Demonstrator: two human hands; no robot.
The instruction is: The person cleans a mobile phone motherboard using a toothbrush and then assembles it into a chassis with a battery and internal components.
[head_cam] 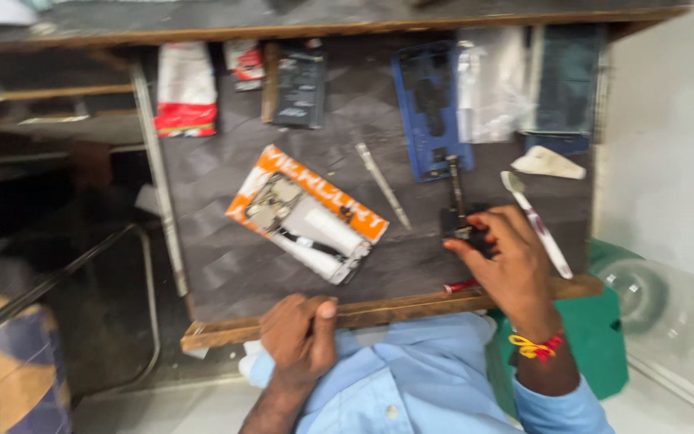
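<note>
We see the right hand (512, 265) near the table's (226, 265) front right corner, fingers curled around a small dark part (461, 227), its grip blurred. The left hand (303, 333) is closed in a fist on the wooden front edge, apart from the part. Tweezers (382, 185) and an orange packet (308, 213) lie toward the middle; a toothbrush (536, 223) lies beside the right hand.

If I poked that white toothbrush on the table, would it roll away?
Probably not far. The toothbrush looks long, thin and flat-lying on the dark mat, so it would likely slide or spin. It seems light and fairly stiff.
</note>
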